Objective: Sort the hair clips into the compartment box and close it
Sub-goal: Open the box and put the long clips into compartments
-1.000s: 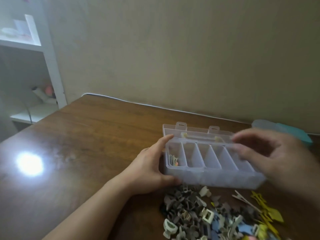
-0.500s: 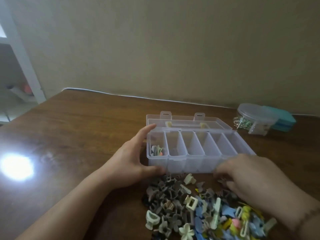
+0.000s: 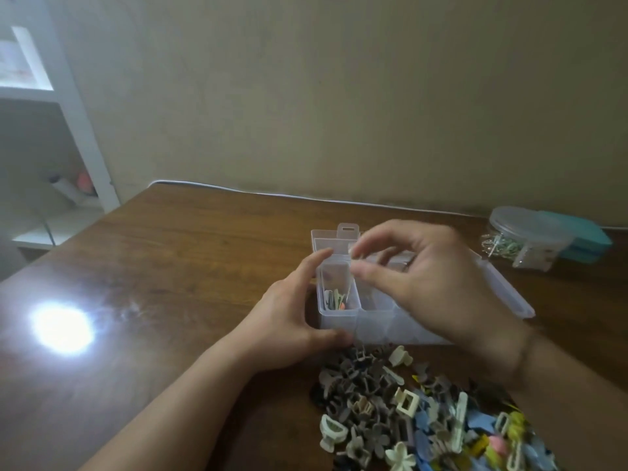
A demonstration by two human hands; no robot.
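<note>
A clear plastic compartment box (image 3: 339,321) lies open on the brown table, its lid (image 3: 346,231) folded back toward the wall. Its leftmost compartment holds a few small hair clips (image 3: 336,300). My left hand (image 3: 292,317) grips the box's left end, thumb on the front wall. My right hand (image 3: 431,283) hovers over the box and hides most of the other compartments. Its thumb and forefinger are pinched close above the leftmost compartment; motion blur hides whether a clip sits between them. A pile of hair clips (image 3: 407,413) in grey, cream, blue and yellow lies in front of the box.
A round clear container (image 3: 523,239) with small clips stands at the back right, against a teal case (image 3: 584,241). A white cable (image 3: 272,195) runs along the table's far edge by the wall. White shelving (image 3: 68,130) stands left of the table.
My right hand has risen from the pile of clips to above the box's leftmost compartment. My left hand has kept its hold on the box's left end.
</note>
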